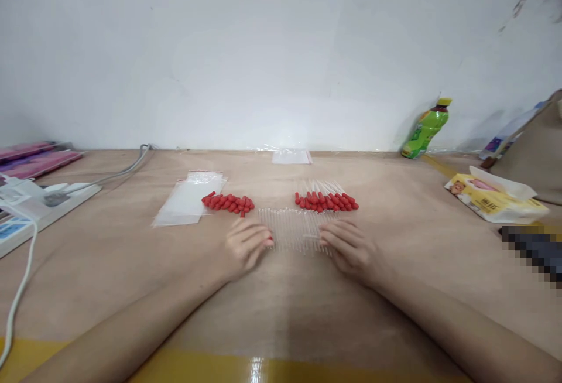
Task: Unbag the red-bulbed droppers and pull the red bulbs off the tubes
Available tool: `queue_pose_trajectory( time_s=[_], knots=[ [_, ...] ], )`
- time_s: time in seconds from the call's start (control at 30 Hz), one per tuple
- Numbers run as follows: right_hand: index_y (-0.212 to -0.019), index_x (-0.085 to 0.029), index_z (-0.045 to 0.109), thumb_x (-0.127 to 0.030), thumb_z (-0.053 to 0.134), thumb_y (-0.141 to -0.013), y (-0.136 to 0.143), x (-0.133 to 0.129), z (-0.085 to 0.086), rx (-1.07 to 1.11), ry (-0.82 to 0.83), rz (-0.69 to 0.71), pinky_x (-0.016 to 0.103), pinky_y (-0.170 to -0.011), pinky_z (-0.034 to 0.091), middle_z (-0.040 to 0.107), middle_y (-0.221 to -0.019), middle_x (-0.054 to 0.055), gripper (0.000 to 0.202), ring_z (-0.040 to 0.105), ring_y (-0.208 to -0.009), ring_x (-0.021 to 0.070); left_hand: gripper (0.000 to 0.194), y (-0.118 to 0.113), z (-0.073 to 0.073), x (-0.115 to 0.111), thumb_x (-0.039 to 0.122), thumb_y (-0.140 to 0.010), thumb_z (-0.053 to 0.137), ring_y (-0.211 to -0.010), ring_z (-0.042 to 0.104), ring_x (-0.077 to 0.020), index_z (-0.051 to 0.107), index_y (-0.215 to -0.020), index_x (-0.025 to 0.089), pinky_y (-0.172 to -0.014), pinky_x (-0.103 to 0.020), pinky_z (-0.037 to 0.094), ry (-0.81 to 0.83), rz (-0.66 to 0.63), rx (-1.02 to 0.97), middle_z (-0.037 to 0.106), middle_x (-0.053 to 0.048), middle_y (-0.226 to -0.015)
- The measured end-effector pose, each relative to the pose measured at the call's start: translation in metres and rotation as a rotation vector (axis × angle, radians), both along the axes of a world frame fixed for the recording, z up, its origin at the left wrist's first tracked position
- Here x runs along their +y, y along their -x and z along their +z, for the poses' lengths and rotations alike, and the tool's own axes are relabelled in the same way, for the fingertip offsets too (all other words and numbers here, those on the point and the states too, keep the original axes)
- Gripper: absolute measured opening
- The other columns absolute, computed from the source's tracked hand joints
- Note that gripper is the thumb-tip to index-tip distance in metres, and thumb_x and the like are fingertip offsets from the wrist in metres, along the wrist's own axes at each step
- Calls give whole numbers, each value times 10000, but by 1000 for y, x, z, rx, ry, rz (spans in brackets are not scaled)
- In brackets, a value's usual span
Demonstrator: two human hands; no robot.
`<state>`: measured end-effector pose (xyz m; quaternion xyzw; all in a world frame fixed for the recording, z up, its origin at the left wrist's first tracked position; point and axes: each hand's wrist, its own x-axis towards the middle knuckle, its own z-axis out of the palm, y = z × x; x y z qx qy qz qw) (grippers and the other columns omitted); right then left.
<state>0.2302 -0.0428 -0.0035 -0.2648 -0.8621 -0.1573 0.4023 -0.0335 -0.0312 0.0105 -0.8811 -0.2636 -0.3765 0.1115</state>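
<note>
My left hand (246, 243) is closed at the left end of a row of thin clear tubes (290, 231), with a bit of a red rubber bulb showing at its fingertips. On the right side of the row, my right hand (351, 248) pinches one thin clear tube (312, 236), which points left toward the other hand. Behind my left hand lies a pile of loose red bulbs (228, 202). Behind the row, to the right, droppers (325, 201) lie side by side, red bulbs toward me and clear stems pointing at the wall.
Clear plastic bags (182, 198) lie at left, another bag (290, 156) by the wall. A power strip (74, 192) with cables sits far left. On the right are a green bottle (425, 131), a yellow tissue pack (492, 198) and a dark pixelated object (533, 251).
</note>
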Motion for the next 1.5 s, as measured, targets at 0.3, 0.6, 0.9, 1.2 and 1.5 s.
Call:
queue_pose_trajectory(
  time_s=[0.3, 0.6, 0.9, 1.2, 1.5],
  knots=[
    [-1004, -155, 587, -174, 444, -829, 3, 15, -1, 87, 157, -291, 313, -726, 400, 640, -807, 60, 227, 574, -752, 173, 158, 47, 37, 23, 232, -764, 467, -689, 579, -194, 624, -779, 213, -595, -306, 455, 434, 563, 16, 607, -27, -739],
    [-791, -162, 549, -116, 418, -779, 10, 18, -6, 101, 277, -350, 293, -695, 386, 607, -732, 50, 140, 554, -721, 172, 232, 54, 22, 32, 400, -683, 554, -643, 605, -176, 488, -772, 196, -588, -278, 456, 894, 595, -130, 623, 0, -695],
    [-831, -146, 585, -180, 441, -812, 20, 15, -8, 0, 235, -362, 306, -717, 378, 602, -773, 67, 148, 543, -761, 180, 332, 54, 26, 33, 509, -753, 493, -644, 571, -163, 517, -762, 178, -594, -267, 425, 832, 620, -123, 608, -9, -694],
    [-864, -154, 601, -385, 486, -838, 23, 8, -1, 84, 229, -322, 307, -720, 326, 634, -762, 47, 259, 566, -739, 167, 271, -10, 42, 36, 412, -804, 477, -797, 549, -178, 583, -749, 170, -750, -299, 414, 532, 428, -6, 602, -45, -814],
    [-739, -172, 616, -306, 483, -845, 4, 8, 4, 168, 185, -413, 293, -669, 265, 634, -651, 17, 216, 544, -637, 129, 250, -80, 32, 110, 363, -675, 575, -522, 549, -164, 623, -631, 121, -530, -260, 411, 1029, 624, 34, 587, -48, -547]
  ],
)
